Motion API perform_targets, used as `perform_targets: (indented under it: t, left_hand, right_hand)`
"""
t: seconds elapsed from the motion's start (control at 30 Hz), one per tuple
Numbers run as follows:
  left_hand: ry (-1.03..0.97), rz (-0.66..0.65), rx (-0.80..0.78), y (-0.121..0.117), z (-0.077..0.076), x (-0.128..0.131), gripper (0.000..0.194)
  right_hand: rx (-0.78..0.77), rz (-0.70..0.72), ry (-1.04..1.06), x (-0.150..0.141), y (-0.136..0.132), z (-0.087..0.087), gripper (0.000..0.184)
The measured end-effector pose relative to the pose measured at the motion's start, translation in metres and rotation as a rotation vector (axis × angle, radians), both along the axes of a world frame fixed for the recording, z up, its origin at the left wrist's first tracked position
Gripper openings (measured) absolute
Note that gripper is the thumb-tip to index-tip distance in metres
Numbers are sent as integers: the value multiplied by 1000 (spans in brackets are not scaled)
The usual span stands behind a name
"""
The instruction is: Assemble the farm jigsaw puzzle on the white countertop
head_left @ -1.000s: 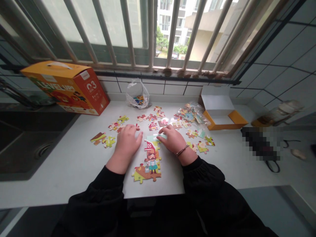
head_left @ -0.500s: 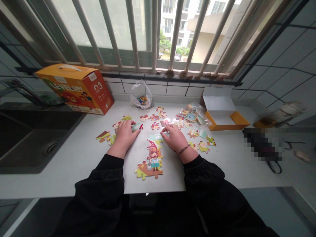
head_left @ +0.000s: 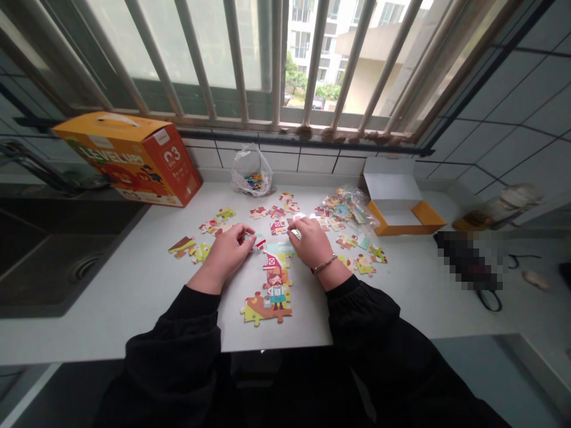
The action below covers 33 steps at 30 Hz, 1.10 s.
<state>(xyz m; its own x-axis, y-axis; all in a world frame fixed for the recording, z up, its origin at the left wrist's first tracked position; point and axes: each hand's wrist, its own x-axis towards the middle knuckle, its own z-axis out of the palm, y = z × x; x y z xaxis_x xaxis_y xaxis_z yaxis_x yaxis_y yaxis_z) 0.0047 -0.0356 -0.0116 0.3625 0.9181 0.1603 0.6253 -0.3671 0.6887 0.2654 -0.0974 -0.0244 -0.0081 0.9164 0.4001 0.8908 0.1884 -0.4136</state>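
My left hand (head_left: 228, 252) pinches a puzzle piece (head_left: 260, 244) in pale green and red, just off the upper left corner of the joined puzzle section (head_left: 276, 291). That section shows a bearded farmer, a red barn roof and brown ground. To the right of its top edge is my right hand (head_left: 312, 242), with thumb and forefinger brought together; whatever sits between those fingertips is too small to make out. A loose barn piece (head_left: 277, 227) lies on the counter between and beyond the two hands.
More loose pieces lie left (head_left: 181, 247) and right (head_left: 366, 265). Behind them are an open plastic bag (head_left: 252, 172), a clear bag of pieces (head_left: 350, 205) and an open yellow box (head_left: 408, 220). A large orange box (head_left: 134, 160) stands near the sink (head_left: 66, 255).
My left hand has brought its piece rightward and closer to the top of the joined section. My right hand has shifted slightly up and left. The view has shifted a little.
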Motion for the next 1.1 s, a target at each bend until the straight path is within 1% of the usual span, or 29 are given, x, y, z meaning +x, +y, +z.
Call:
perform_targets:
  t: [0.07,0.17,0.23,0.3,0.43,0.53,0.6,0.67,0.73,0.8,0.93,1.1]
  left_hand:
    - [23,-1,-13,-1,1,0,23]
    - [50,13,-28,-4,3,-2,20]
    - [65,22,-26,-6,4,-6,18]
    - [83,29,-18,-6,5,-10,17]
    - [141,74,-28,-5,6,-18,16]
    - [166,102,-25,-3,6,-21,17]
    - [165,105,-23,-2,6,-23,17]
    - [163,104,-25,-1,6,-24,17]
    - [173,115,-28,0,5,-26,17]
    - [184,143,-32,1,5,-27,17]
    - [181,200,-50,3,4,-30,18]
    - [182,216,-60,4,3,-29,17]
  right_hand:
    - [-19,30,-41,-1,11,2,16]
    - [-120,43,-92,-4,25,4,26]
    - [-172,37,-106,-6,30,4,29]
    - [-184,30,-106,-6,33,3,30]
    - [-144,48,-123,-3,31,0,32]
    - [-59,105,-82,-2,26,1,32]
    - [3,183,-27,-6,21,4,32]
    - [23,294,-4,-14,14,6,32]
    - [-2,398,-27,-23,8,8,34]
    - [-40,458,-68,-31,5,7,38]
    - [-87,463,-114,-37,5,4,41]
    - [-90,456,-107,-36,7,2,40]
